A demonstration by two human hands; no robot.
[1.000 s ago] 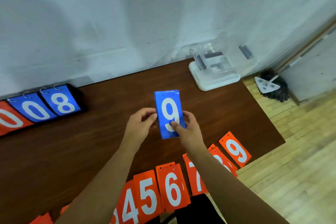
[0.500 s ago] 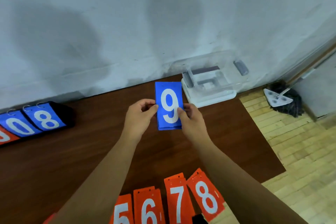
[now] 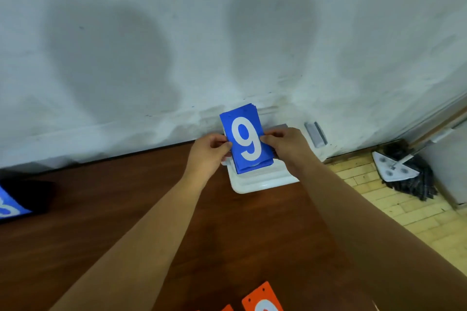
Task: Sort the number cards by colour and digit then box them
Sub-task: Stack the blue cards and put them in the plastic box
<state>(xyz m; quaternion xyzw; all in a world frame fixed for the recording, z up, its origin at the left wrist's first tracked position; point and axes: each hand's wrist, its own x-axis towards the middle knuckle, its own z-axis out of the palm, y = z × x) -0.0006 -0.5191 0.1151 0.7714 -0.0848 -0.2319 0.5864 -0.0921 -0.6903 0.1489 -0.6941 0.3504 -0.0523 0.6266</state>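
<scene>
Both hands pinch the long edges of a stack of blue rectangular plastic number cards [image 3: 246, 140], its top face showing a white 9: the left hand [image 3: 208, 153] has thumb and fingers closed on the left edge, the right hand [image 3: 285, 145] closed on the right edge, so the stack is clamped between them with its near end lowest and its far end tipped up toward the grey plaster wall [image 3: 227, 33]. Directly beneath the grip, the stack's near end seems to meet the white plastic box base [image 3: 265, 182], though whether it touches cannot be told. Just beyond the right hand a clear plastic lid with a grey latch [image 3: 315, 134] stands behind the base. To do this step well, I judge the stack should be kept squared by light, even pressure from both sides, the near end seated first against the base's inner wall, then the far end lowered flat before the fingers let go, so no card fans out. Toward the person from the grip lies the dark brown wooden table [image 3: 126, 209], with orange number cards [image 3: 262, 300] at its near edge waiting their turn, and well out to the left the blue flip-card scoreboard [image 3: 10, 206]
</scene>
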